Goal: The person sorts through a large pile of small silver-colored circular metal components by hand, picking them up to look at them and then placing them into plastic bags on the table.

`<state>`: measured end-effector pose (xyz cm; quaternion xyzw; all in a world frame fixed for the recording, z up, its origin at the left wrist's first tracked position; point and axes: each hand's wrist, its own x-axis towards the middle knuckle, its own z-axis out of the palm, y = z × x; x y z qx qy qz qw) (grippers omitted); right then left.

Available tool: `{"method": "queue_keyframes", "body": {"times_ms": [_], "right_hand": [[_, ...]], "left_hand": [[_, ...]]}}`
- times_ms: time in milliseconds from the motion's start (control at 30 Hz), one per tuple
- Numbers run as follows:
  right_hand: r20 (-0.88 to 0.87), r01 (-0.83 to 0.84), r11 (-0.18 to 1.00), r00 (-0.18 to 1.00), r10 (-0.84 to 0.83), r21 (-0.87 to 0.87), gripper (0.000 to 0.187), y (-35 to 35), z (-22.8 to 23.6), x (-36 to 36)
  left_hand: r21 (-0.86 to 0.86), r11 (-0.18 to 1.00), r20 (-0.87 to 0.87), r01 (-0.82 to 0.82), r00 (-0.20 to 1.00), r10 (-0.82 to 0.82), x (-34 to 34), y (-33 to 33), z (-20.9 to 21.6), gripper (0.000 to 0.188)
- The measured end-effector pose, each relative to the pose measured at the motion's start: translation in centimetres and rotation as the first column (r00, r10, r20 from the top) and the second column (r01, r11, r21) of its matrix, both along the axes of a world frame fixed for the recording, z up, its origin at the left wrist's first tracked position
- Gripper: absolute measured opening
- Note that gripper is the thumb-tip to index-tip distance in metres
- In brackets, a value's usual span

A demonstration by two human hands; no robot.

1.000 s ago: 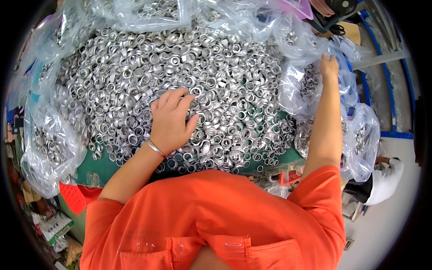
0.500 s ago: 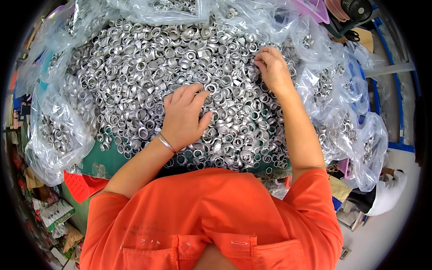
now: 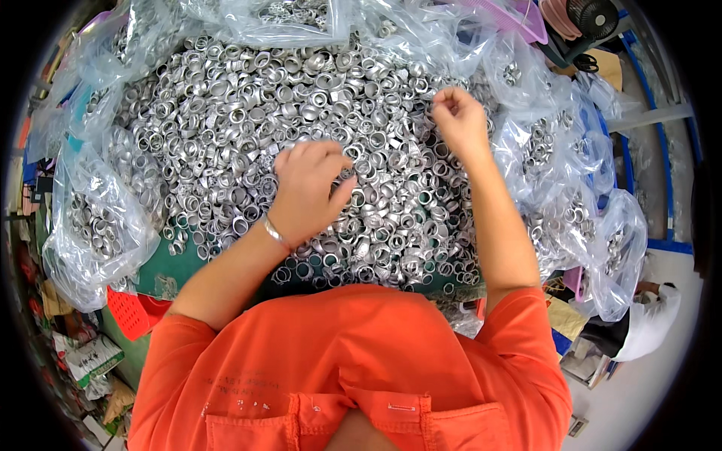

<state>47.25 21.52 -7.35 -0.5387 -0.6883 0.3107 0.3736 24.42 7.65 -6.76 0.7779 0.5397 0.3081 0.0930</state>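
Note:
A wide heap of silver-coloured metal rings (image 3: 248,128) covers the green table top (image 3: 169,263) in front of me. My left hand (image 3: 310,192), with a silver bangle on its wrist, rests over the middle of the heap. Its fingers curve down onto the rings, and the thumb stands apart from them. Farther off, at the heap's right side, my right hand (image 3: 462,124) is closed, thumb and fingertips drawn together. Whatever those fingertips may hold is too small or hidden. A darker gap in the heap lies just below this hand.
Clear plastic bags with more rings border the heap, including a left bag (image 3: 105,218) and a right bag (image 3: 571,203). A purple basket (image 3: 519,19) and a small black fan (image 3: 594,16) stand at the far right. A red basket (image 3: 135,312) sits at the near left.
My right hand has shifted slightly right and nearer, its fingers drawing closer together. My left hand stays in nearly the same place, its fingers more curled.

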Motion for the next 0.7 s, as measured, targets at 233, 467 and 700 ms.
{"method": "queue_keyframes", "body": {"times_ms": [233,467,700], "right_hand": [[-0.304,0.101,0.962,0.936,-0.179,-0.255,0.012,1.7,0.7,1.5],[-0.332,0.232,0.925,0.884,-0.33,-0.301,0.011,-3.1,4.9,4.6],[0.07,0.186,0.982,0.98,-0.189,0.044,0.009,-6.3,0.9,4.9]], "left_hand": [[0.248,0.955,0.093,0.164,0.977,-0.192,5.9,11.4,1.1,0.008],[0.023,0.999,-0.156,-0.031,0.987,0.034,10.0,16.2,-1.9,0.015],[0.12,0.993,0.24,0.022,0.97,-0.05,9.8,15.8,-2.4,0.02]]}}
